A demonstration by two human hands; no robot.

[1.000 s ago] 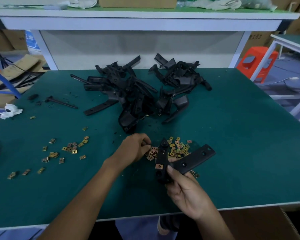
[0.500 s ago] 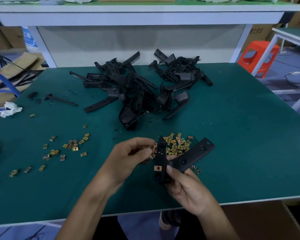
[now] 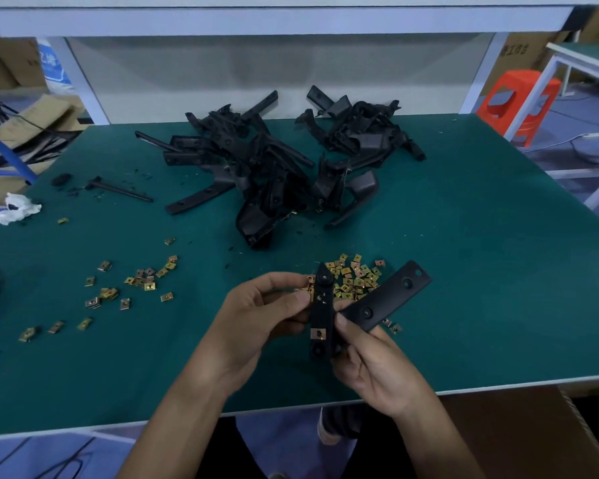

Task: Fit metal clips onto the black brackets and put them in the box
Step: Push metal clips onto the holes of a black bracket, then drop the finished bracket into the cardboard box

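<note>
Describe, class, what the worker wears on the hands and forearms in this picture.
Nothing is worn. The left hand and right hand are bare: no gloves, rings or watch show. The left forearm and right forearm are bare too, with no sleeve or wristband visible down to the picture's lower edge.

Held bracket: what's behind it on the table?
A heap of gold clips lies on the table behind the bracket. The bracket's two arms and the left hand cover part of the heap, so its full extent is hidden.
</note>
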